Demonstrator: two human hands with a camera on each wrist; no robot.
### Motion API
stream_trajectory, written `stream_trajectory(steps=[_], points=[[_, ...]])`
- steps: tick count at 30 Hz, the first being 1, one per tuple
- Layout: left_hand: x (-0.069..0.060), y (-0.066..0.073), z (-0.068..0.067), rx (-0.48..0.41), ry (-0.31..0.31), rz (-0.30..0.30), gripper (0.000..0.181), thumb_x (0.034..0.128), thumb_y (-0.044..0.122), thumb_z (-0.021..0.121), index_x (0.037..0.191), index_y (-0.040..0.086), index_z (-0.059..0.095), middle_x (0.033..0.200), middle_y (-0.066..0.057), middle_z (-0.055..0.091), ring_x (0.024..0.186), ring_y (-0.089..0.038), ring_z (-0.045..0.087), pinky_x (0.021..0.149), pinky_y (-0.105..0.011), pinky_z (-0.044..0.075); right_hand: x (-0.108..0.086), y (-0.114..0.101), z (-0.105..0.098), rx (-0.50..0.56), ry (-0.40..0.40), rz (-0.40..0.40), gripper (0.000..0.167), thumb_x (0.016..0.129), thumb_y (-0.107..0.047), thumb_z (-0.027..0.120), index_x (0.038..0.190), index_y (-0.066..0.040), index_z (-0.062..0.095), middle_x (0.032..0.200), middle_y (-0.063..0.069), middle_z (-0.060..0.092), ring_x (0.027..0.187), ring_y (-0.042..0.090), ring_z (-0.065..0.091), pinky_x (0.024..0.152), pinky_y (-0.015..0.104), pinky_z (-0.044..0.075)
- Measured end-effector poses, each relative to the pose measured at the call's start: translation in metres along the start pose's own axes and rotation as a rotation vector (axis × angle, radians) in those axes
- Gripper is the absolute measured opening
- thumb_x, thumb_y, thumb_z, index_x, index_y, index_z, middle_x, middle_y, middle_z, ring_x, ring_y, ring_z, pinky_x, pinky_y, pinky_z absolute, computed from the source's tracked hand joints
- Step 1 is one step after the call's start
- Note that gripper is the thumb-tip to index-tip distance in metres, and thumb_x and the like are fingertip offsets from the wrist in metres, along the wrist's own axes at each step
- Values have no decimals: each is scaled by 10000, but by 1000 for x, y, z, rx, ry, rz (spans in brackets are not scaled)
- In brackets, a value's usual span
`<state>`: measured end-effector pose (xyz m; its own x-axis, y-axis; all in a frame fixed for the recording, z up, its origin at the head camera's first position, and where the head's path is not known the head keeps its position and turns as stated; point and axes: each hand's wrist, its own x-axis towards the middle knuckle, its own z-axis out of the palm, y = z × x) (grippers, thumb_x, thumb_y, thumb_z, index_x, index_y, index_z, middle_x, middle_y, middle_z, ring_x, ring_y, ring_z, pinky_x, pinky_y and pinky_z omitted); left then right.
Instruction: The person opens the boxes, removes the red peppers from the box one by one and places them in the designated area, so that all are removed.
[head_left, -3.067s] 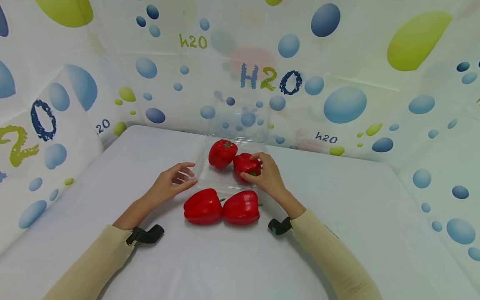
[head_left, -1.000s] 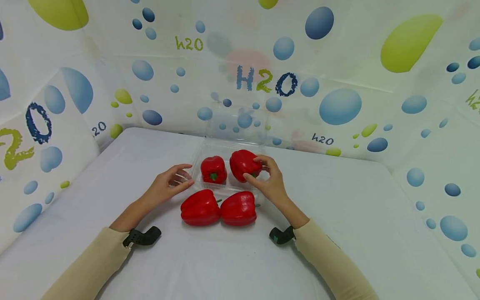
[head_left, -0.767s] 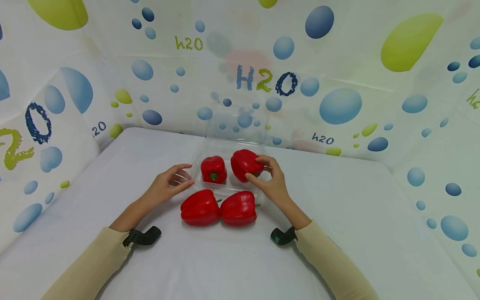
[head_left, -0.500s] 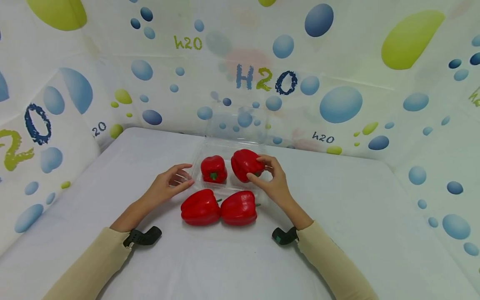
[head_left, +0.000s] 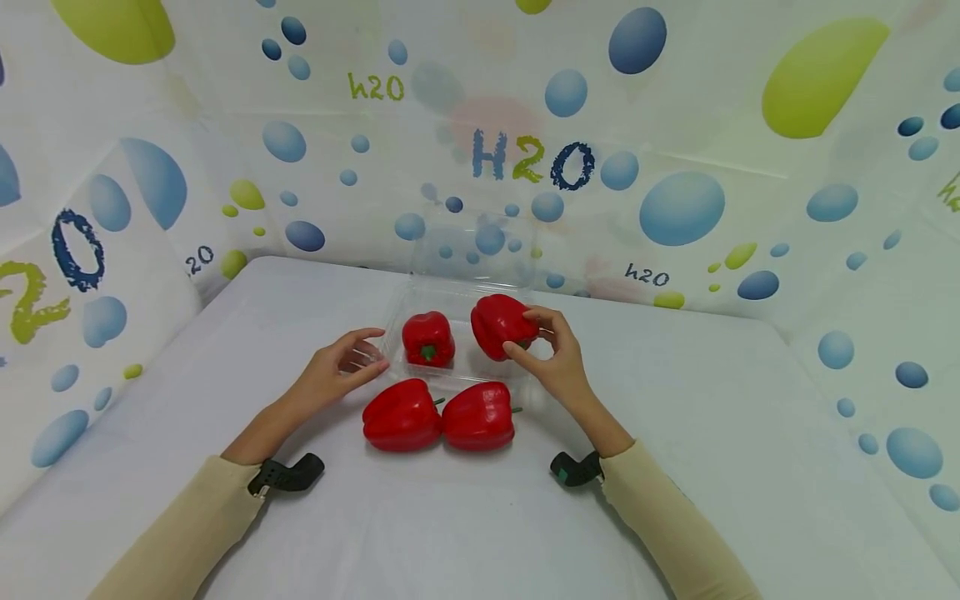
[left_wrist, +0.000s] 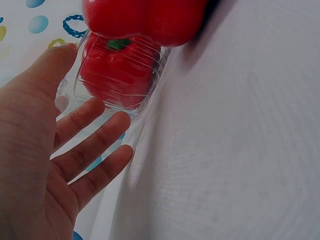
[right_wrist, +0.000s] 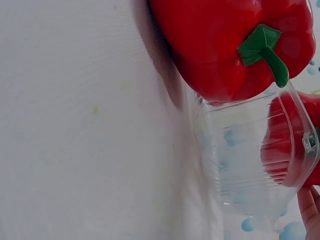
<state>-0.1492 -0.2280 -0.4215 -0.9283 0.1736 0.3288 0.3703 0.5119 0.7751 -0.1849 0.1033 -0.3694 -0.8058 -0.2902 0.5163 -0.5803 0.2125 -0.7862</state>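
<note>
Over the clear container [head_left: 462, 346], held pepper [head_left: 493, 325]: nudged rightward and a touch up since half a second ago, now wider apart from its neighbour; not settled yet, by the look of it; tilted, contact with the base impossible to tell.
Right hand [head_left: 561, 354]: clamped on that pepper, fingers at the far side, thumb at the near side.
Left hand [head_left: 341, 362]: unmoved beside the left wall, fingers loosely apart; touch against the plastic hard to call.
Boxed pepper [head_left: 428, 327]: resting in the left half, stem facing front.
Lid [head_left: 474, 258]: raised at the back.
Worktop [head_left: 450, 525]: carrying near-left pepper [head_left: 401, 417] and near-right pepper [head_left: 478, 417], touching, outside the container, stems pointing right.
</note>
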Motion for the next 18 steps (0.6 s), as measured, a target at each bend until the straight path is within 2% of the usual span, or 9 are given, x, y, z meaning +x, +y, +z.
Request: stream_trajectory(steps=[4,10,12,18], points=[[-1,1,0,4,2,-7,533,904,120,697,1384,32,481,1095,-159,648,964,-294,649,797,-153,501,1,1,-2,-10,9,-27,500,821,28,717,1252,122,482,1342,264,495,1191,387,508,966,421,491],[-1,1,0,7,-1,-11,533,907,130,696,1385,37,481,1096,-158,652,964,-291,650,796,-150,498,2,0,-5,-8,33,-45,511,816,40,718,1255,132,474,1334,276,495,1183,397,516,957,547,484],[-1,1,0,8,-2,-7,530,907,128,695,1382,32,482,1093,-159,653,962,-291,651,796,-154,500,2,-1,-6,-7,40,-47,515,812,47,720,1256,137,474,1330,282,495,1182,403,515,955,555,483],[0,2,0,15,-5,-5,530,909,134,695,1383,31,482,1091,-159,654,961,-290,652,797,-160,501,3,-1,-10,-16,54,-39,509,818,55,712,1260,137,471,1326,279,497,1181,382,517,934,310,503]])
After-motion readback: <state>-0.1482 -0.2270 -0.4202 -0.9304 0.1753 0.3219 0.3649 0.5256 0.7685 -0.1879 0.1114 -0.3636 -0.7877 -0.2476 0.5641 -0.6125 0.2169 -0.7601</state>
